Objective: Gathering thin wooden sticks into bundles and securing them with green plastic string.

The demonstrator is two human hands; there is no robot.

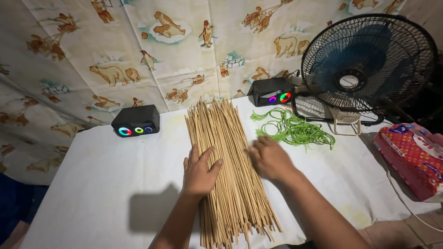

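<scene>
A long heap of thin bamboo sticks (221, 138) lies lengthwise on the white table cover (101, 184), running from the back to the front edge. My left hand (199, 171) rests flat on the left side of the heap, fingers spread apart. My right hand (269, 158) lies palm down on the heap's right edge, fingers curled toward the sticks. Neither hand is seen gripping anything. A loose tangle of green rubber bands (295, 129) lies just right of the sticks, beyond my right hand.
Two small black speakers with coloured lights stand at the back, one at the left (135, 121) and one at the right (271, 91). A black fan (367, 64) stands at back right. A red tissue pack (410, 157) sits at the right edge. A printed cloth (138, 46) hangs behind.
</scene>
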